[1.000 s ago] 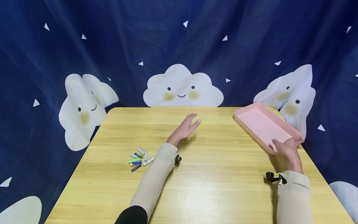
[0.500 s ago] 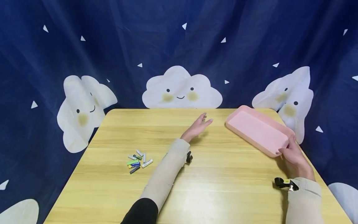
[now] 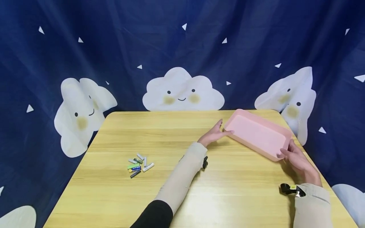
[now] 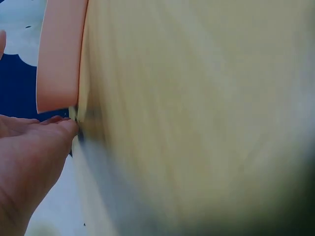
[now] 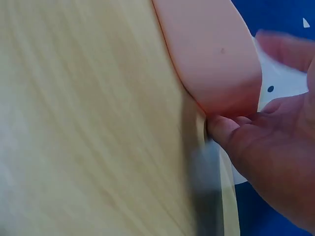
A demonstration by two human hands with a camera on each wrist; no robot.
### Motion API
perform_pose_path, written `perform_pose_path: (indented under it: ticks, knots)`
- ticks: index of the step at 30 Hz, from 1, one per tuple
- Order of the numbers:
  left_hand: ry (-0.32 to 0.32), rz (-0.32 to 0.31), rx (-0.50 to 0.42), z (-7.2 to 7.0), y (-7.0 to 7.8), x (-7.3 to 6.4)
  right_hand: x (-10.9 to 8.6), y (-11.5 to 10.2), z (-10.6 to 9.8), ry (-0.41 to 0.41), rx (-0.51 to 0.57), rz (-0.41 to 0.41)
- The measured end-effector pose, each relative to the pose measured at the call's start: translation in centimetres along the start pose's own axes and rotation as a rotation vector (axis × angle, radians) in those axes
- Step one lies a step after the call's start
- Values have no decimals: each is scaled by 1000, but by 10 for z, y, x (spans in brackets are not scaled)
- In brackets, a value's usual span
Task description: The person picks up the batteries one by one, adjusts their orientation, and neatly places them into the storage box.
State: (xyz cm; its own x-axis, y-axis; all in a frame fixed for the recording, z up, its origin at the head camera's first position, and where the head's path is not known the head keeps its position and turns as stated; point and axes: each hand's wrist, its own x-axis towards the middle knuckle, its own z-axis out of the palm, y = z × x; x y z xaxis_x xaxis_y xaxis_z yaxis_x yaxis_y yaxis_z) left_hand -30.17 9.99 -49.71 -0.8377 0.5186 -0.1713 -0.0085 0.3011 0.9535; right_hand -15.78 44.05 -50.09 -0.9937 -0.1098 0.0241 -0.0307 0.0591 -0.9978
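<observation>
A shallow pink rectangular tray (image 3: pixel 259 134) lies slanted at the back right of the table. My right hand (image 3: pixel 299 161) holds its near right corner, thumb over the rim and fingers at the outside. In the right wrist view, those fingertips (image 5: pixel 224 128) meet the foot of the tray's end wall (image 5: pixel 216 64). At the opposite end is my left hand (image 3: pixel 214 134), thumb extended by the rim and fingers stretched out. The left wrist view shows the left fingers (image 4: pixel 54 128) straight, close below the tray's end (image 4: pixel 59 69), with no grip visible.
Several small cylinders that look like batteries (image 3: pixel 134 169), white, green, blue and dark, lie in a loose group on the left of the wooden table (image 3: pixel 242 190). A dark blue curtain (image 3: pixel 119 47) with white clouds hangs behind the table's far edge.
My left hand has moved right, up to the tray's left end. The tray has shifted left with my right hand's hold. The small cylinders stay in their group.
</observation>
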Motion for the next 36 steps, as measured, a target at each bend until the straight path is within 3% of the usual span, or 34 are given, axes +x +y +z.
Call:
perform_pose_path:
  ticks: [6, 12, 15, 18, 22, 25, 28, 31, 36]
  knots:
    - [21, 52, -13, 15, 0, 4, 2, -8, 9, 25, -215, 133]
    - [86, 67, 117, 13, 2, 0, 7, -15, 16, 16, -335, 204]
    - [106, 61, 183, 11, 2, -3, 8, -16, 19, -3, -377, 192]
    - [126, 83, 184, 10, 1, -4, 9, -16, 22, -14, -396, 158]
    - [119, 107, 91, 5, -4, -5, 11, -14, 27, -22, -410, 149]
    - [78, 147, 33, -2, -9, -7, 13, -13, 32, -37, -411, 168]
    - [40, 186, 30, -9, -11, -11, 15, -15, 36, -49, -401, 176]
    - [36, 177, 57, -16, -11, -18, 18, -17, 40, -66, -384, 158]
    - [96, 130, 87, -27, -14, -28, 29, -20, 53, -98, -371, 134]
